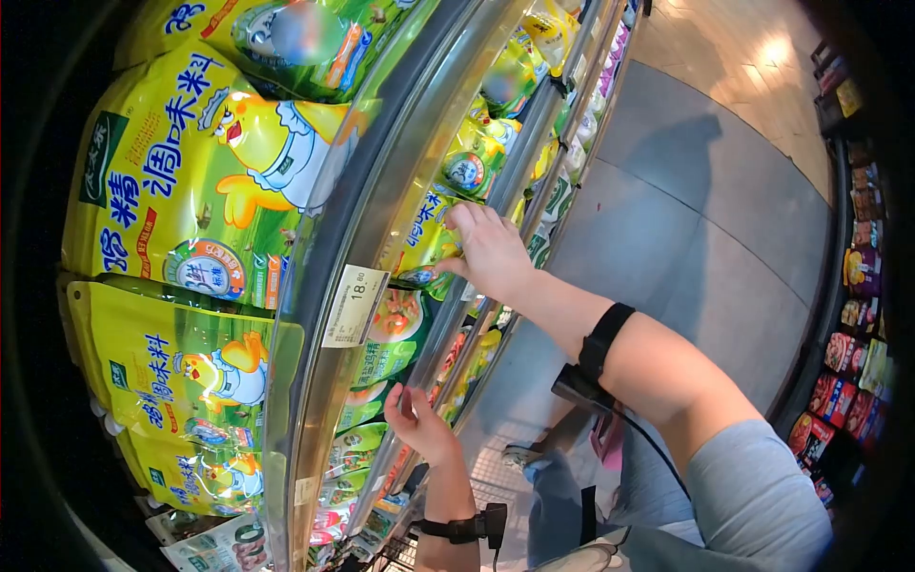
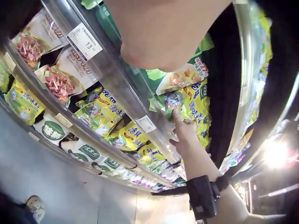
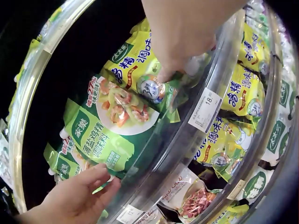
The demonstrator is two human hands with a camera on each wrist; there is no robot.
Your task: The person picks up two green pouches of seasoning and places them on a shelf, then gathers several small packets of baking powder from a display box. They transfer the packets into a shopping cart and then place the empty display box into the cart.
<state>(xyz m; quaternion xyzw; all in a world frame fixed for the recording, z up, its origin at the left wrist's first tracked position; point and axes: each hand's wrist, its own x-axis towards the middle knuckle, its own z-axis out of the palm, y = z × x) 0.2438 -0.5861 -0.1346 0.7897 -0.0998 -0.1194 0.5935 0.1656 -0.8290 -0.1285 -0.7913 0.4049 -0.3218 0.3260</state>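
Nearest, a large yellow plastic bag with a cartoon chick [image 1: 219, 181] fills the upper left of the head view, on a shelf. On the next shelf sits a smaller yellow plastic seasoning bag with blue lettering [image 3: 135, 58], behind the shelf's clear front edge [image 3: 180, 121] and beside a green plastic pouch with a food picture [image 3: 100, 128]. Its printed face points outward, toward the person. In the right wrist view its top points to the upper left and its bottom to the lower right, at the shelf edge; its long axis seems to run that way, crosswise to the shelf edge, though part is hidden.

The right hand [image 1: 491, 253] reaches in from the right of the head view, forearm slanting up and to the left, with a black band on it. Its digits are bent at the smaller bag's lower end, one tip touching the round badge; whether they grasp the bag, I cannot tell. The left hand [image 1: 419, 424] is lower down, raised on a nearly upright forearm, fingers loosely curled, released and holding nothing. It is close to the green pouch's lower edge; contact is unclear.
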